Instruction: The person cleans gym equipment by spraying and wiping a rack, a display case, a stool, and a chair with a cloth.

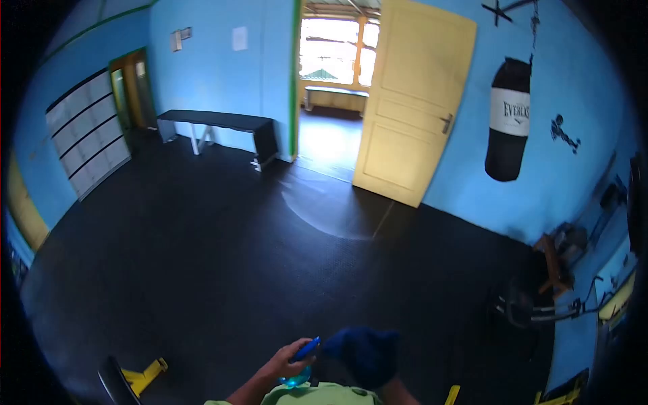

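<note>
At the bottom of the head view, my left hand (287, 361) is closed around a spray bottle (297, 378) with a blue trigger head and a see-through turquoise body. Just to its right, a dark blue cloth (364, 352) covers my right hand, whose fingers are hidden beneath it. The cloth bunches up over the hand and hangs in front of my green shirt. Bottle and cloth are held close together, with a small gap between them, above the black floor (270, 270).
Yellow metal equipment parts (145, 376) stand at the lower left and lower right. A black bench (216, 121) lines the blue wall beside an open yellow door (415, 101). On the right hang a punching bag (509, 121) and, lower, an exercise machine (533, 307).
</note>
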`<state>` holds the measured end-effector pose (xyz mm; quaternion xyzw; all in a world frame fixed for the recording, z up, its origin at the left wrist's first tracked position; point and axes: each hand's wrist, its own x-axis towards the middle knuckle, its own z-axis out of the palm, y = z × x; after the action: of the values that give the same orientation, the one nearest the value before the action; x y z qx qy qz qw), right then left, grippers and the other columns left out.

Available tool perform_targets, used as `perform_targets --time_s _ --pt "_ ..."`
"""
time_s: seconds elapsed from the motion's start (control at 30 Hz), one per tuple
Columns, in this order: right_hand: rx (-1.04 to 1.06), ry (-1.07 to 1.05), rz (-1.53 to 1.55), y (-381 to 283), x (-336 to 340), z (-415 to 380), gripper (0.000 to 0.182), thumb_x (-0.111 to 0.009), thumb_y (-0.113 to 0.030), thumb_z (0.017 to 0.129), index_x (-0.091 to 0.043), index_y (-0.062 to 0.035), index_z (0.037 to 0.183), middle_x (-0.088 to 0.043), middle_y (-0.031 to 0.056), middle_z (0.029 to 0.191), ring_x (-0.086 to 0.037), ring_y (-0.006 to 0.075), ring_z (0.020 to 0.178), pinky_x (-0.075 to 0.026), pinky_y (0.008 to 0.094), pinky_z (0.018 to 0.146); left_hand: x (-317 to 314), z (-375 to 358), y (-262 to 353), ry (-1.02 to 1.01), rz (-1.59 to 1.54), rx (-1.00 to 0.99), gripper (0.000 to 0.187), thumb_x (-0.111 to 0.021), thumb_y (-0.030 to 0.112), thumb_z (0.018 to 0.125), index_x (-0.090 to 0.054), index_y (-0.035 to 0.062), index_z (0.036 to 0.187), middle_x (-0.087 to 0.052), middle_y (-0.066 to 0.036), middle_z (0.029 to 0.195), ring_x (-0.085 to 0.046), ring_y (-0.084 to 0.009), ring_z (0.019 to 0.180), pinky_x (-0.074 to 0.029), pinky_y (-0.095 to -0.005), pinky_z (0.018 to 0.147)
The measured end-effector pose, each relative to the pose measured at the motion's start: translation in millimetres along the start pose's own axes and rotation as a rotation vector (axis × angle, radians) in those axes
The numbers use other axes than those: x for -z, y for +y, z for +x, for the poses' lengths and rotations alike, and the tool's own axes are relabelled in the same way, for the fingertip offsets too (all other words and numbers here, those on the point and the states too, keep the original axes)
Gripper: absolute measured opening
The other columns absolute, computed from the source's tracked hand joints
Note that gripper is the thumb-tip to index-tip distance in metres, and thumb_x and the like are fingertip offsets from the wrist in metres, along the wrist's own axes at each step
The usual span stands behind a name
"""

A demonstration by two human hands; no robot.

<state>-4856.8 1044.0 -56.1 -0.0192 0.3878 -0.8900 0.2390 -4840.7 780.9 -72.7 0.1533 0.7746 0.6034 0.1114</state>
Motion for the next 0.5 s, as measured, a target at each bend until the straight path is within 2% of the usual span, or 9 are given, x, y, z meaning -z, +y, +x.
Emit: perform_targets --time_s 0.03,0.07,0.13,0.2,0.23,0.33,0.4,0.5 --pt "0.077 0.144 0.439 -20.1 -4.2 11.2 0.074 -0.039 -0.061 0.093 -0.049 0.0013 0.131 -0.049 0.0166 0.138 -0.045 0.0327 0.129 -0.023 0.0518 0.116 8.5 28.9 5.1 -0.041 0.002 0.015 0.046 -0.069 0.022 0.087 -0.052 0.0116 0.128 -0.065 -0.011 0.101 -0.064 -0.0215 0.092 -0.049 -0.0353 0.083" --pt "0.098 0.172 0.471 -44.9 -7.0 29.8 0.074 -0.039 -0.061 0.093 -0.049 0.0013 0.131 -0.049 0.0166 0.138 -0.045 0.0327 0.129 -0.023 0.0518 0.116 17.2 60.3 11.9 -0.089 0.048 0.006 0.046 -0.070 0.021 0.086 -0.052 0.0109 0.128 -0.065 -0.012 0.101 -0.064 -0.0214 0.090 -0.049 -0.0350 0.082" --pt "0.366 0.098 0.490 -99.9 -6.3 72.5 0.067 -0.037 -0.056 0.096 -0.049 0.0003 0.130 -0.051 0.0148 0.135 -0.047 0.0294 0.126 -0.023 0.0486 0.116 32.6 119.5 17.7 -0.202 0.113 0.008 0.047 -0.070 0.020 0.086 -0.052 0.0102 0.128 -0.065 -0.012 0.100 -0.064 -0.0214 0.088 -0.049 -0.0347 0.081" --pt "0.536 0.113 0.515 -104.4 10.2 90.0 0.063 -0.035 -0.053 0.098 -0.048 -0.0002 0.130 -0.052 0.0138 0.133 -0.047 0.0277 0.125 -0.023 0.0470 0.116 38.3 164.4 14.0 -0.236 0.084 -0.022 0.046 -0.069 0.017 0.084 -0.053 0.0091 0.127 -0.064 -0.013 0.098 -0.064 -0.0205 0.086 -0.049 -0.0331 0.079" --pt "0.562 0.139 0.486 -104.9 26.1 106.6 0.066 -0.038 -0.057 0.094 -0.050 -0.0011 0.127 -0.054 0.0133 0.130 -0.049 0.0271 0.122 -0.026 0.0478 0.113 40.9 188.0 6.5 -0.281 0.090 -0.012 0.046 -0.069 0.017 0.084 -0.053 0.0091 0.127 -0.064 -0.013 0.098 -0.064 -0.0205 0.086 -0.049 -0.0331 0.079" --pt "0.571 0.135 0.342 -128.3 78.6 177.0 0.074 -0.047 -0.070 0.084 -0.055 -0.0038 0.117 -0.058 0.0119 0.120 -0.052 0.0254 0.111 -0.035 0.0501 0.103 42.9 262.0 -18.5 -0.234 0.056 0.030 0.044 -0.069 0.016 0.084 -0.054 0.0086 0.125 -0.064 -0.011 0.100 -0.062 -0.0178 0.089 -0.048 -0.0322 0.080" --pt "0.524 0.094 0.300 -150.3 104.3 227.1 0.077 -0.049 -0.074 0.081 -0.057 -0.0047 0.114 -0.059 0.0114 0.117 -0.054 0.0248 0.107 -0.038 0.0509 0.099 48.8 304.5 -41.1 -0.129 -0.127 0.101 0.043 -0.070 0.014 0.085 -0.054 0.0085 0.124 -0.063 -0.008 0.103 -0.060 -0.0149 0.093 -0.048 -0.0317 0.084" --pt "0.394 -0.153 0.377 -195.2 119.9 308.8 0.083 -0.052 -0.080 0.073 -0.054 -0.0083 0.116 -0.060 0.0119 0.111 -0.055 0.0267 0.103 -0.040 0.0493 0.096 69.2 368.3 -51.8 -0.030 -0.026 0.187 0.044 -0.070 0.012 0.085 -0.054 0.0085 0.126 -0.063 -0.006 0.109 -0.058 -0.0138 0.097 -0.047 -0.0315 0.087"
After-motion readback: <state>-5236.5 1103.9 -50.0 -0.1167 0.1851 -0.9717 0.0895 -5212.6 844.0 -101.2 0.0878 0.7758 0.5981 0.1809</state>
